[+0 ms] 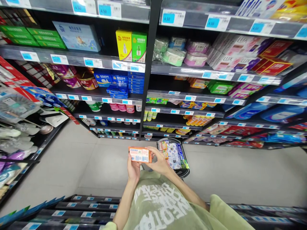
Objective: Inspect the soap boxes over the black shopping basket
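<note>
An orange-and-white wrapped soap bar pack point(139, 154) is held up in front of my body, its printed face with a barcode turned toward me. My left hand point(133, 169) grips its left end and lower edge. At the right end, my right hand point(158, 160) closes on it with thumb and fingers. Just right of my hands, a black shopping basket point(184, 172) sits low near the floor. Inside it lie several blue-and-white packages point(173, 153) and some orange packs point(164, 146).
Tall shelves ahead carry boxes of LUX soap point(247, 48), blue boxes point(120, 80) and yellow and green boxes point(130, 46). A rack of hanging goods point(16, 134) stands on the left. Grey tiled floor point(96, 159) runs between these and low shelves point(79, 210) behind me.
</note>
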Demonstrator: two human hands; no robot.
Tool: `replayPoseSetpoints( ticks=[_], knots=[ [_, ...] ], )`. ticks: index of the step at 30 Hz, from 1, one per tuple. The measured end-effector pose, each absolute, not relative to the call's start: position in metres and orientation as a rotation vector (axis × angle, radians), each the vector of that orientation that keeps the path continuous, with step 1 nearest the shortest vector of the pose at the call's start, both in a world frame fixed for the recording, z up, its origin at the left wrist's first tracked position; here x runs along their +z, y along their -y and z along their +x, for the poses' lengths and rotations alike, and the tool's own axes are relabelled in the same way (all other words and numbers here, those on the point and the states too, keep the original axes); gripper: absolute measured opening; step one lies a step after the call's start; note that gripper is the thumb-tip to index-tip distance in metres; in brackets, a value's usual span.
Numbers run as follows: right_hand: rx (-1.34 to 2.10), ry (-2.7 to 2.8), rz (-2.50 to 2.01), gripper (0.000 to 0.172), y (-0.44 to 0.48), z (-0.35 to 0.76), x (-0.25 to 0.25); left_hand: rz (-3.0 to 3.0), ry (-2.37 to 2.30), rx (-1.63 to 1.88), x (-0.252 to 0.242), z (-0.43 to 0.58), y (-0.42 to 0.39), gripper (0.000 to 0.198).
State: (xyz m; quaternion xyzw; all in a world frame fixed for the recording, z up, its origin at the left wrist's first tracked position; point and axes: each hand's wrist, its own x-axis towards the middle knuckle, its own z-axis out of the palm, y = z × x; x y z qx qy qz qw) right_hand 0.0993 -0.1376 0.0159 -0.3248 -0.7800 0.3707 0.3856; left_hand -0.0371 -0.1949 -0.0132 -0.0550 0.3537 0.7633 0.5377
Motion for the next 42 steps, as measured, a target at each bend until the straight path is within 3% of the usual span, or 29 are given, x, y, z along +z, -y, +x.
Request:
replayPoseSetpoints(
  ticks=[36,42],
  knots=[
    [0.902,1.972,-0.769,0.066,0.1383,0.1012,0.0183,-0.107,-0.909,1.785,-0.0104,-0.0354,0.1926,0.045],
    [0.906,1.932,-0.789,0.072,0.1393,0.1023,0.0205,-0.012,-1.23,1.742,-0.0153,-0.0401,0.1914,0.04]
  ],
)
